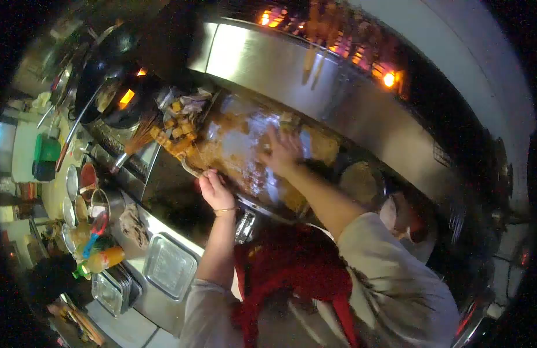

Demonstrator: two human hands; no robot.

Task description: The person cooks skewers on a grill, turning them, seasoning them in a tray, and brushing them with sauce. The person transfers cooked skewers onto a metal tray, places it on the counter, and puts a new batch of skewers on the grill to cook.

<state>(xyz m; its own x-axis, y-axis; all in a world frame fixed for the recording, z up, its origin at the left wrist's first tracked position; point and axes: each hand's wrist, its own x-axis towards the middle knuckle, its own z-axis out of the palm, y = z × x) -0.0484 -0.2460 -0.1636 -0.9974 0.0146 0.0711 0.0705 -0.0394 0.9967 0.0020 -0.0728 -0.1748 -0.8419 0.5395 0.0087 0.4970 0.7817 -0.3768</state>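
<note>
My left hand (213, 190) is closed round a metal handle (191, 169) at the near left edge of a large tray (233, 133). Brown sauce or residue coats the tray's shiny surface. Over its middle is my right hand (282, 149), fingers spread, blurred, with nothing visible in it; whether it touches the surface I cannot tell. Browned food chunks (178, 130) lie at the tray's left end, beside crumpled foil-like material (190, 103).
Flames (388, 79) burn behind a steel panel (268, 55). On the left are a dark wok (114, 49), a brush (120, 160), bowls (71, 181) and an orange bottle (107, 258). An empty metal tray (170, 265) lies on the near-left counter.
</note>
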